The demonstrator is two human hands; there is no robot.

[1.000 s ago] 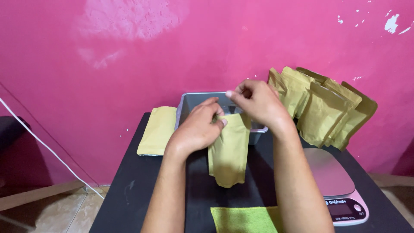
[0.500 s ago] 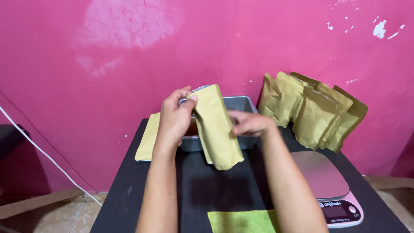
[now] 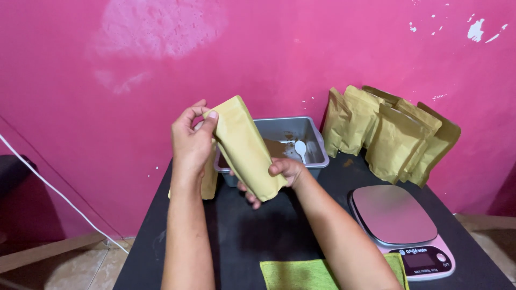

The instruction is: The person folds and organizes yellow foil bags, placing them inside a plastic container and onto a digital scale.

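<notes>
Kraft-paper pouch [image 3: 245,147], apparently unfilled, is held tilted by left hand [image 3: 191,140] and right hand [image 3: 277,177], each grip closed on it, while several pouches [image 3: 389,134] already stand by the wall.

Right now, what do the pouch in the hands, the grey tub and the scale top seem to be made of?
Pouch: looks like matte tan kraft paper; it creases softly and shows no shine.
Tub: probably moulded plastic, smooth grey with a rounded rim.
Scale top: likely brushed metal with a dull sheen, though it could be coated; the pink base looks like plastic.
</notes>
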